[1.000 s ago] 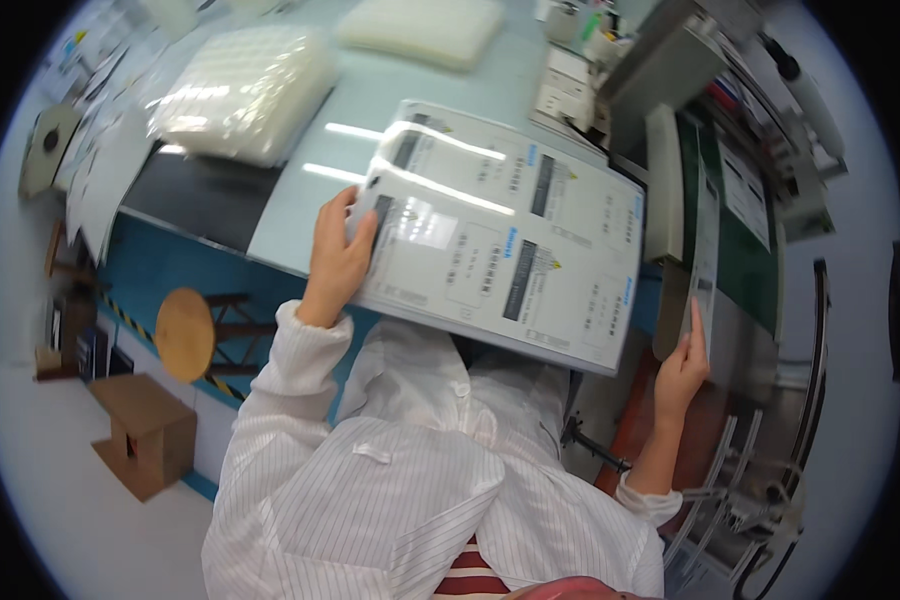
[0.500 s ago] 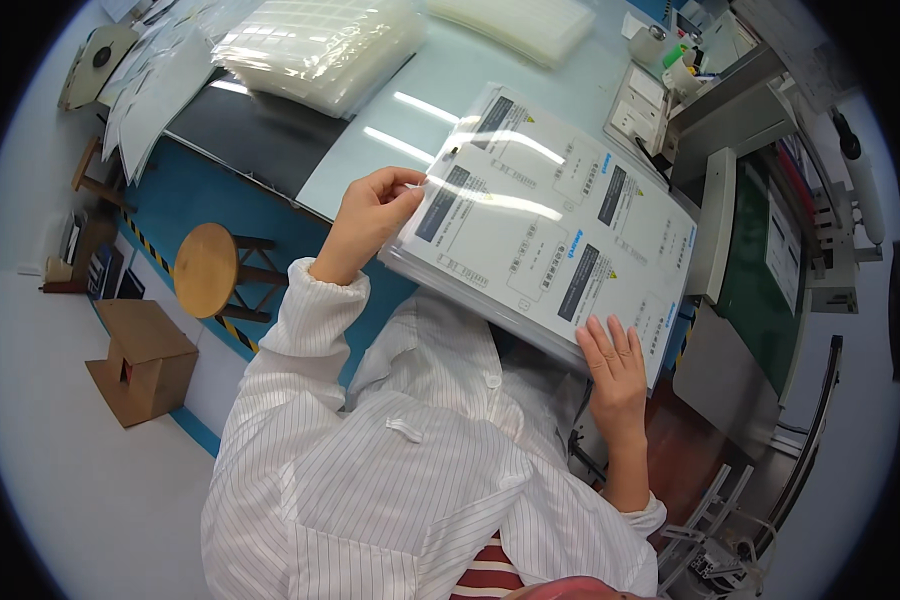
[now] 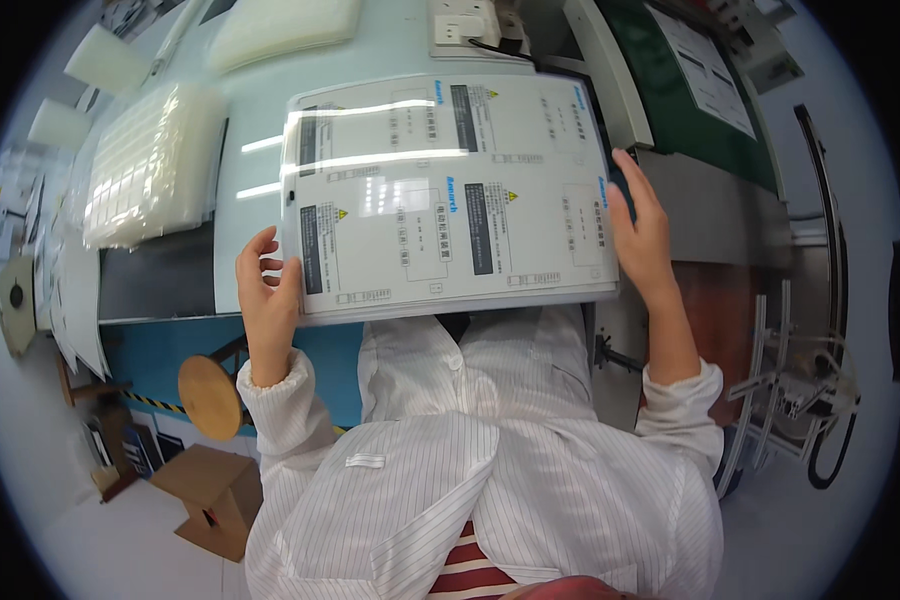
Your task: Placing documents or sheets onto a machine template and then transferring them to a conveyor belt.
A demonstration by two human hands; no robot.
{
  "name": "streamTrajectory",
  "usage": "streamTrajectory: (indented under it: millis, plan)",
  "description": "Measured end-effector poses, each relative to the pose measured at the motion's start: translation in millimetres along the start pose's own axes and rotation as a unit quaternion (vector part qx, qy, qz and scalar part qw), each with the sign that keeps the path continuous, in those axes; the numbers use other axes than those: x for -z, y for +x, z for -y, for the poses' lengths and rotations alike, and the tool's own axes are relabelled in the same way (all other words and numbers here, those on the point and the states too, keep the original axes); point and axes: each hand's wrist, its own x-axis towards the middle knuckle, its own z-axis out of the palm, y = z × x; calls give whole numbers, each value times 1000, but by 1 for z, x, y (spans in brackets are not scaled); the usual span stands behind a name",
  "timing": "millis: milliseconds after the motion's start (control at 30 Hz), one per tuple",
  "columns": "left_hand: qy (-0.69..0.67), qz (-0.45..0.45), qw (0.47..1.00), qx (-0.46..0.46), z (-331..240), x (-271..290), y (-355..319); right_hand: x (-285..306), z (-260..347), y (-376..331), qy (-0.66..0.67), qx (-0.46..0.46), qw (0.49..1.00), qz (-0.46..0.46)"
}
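- Evidently, in the head view, the stack of sheets (image 3: 380, 215) lies squarely before the person, on the table (image 3: 255, 100) near its front edge, printed side up under bright glare
- Left hand (image 3: 268, 305): fingers loosely curled, a gap between them and the thumb, which is at the stack's left edge; nothing looks pinched, and whether the thumb touches I cannot tell
- Right hand (image 3: 648, 235): fingers nearly straight and together, thumb spread slightly, beside the right edge; no grip shows, and contact is unclear
- For good handling, I would keep both palms level and press lightly and evenly from the two sides, so the edges sit flush and no thin sheet bows
- The glossy top probably slides easily, so slow pressure seems wiser than a hard tap
- Around the pale, shiny table: a plastic-wrapped bundle (image 3: 150, 170) to the left, a pale pad (image 3: 285, 30) beyond, a power socket (image 3: 460, 30) behind the stack
- Rightward, a green board (image 3: 670, 110) bears a paper sheet (image 3: 705, 70)
- Lower left, a round stool (image 3: 210, 397) and a cardboard box (image 3: 195, 478)
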Motion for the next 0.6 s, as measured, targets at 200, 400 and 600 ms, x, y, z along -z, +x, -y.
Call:
streamTrajectory:
  millis: [200,400,600]
  plan:
    - [-105,10,994,27,14,-8,4,-28,-7,18,206,-264,940,65]
    - [-79,50,996,11,-6,-18,3,-37,-9,9,229,-224,942,96]
    - [-73,32,997,-20,-4,-21,0,-45,-13,7,84,-175,979,60]
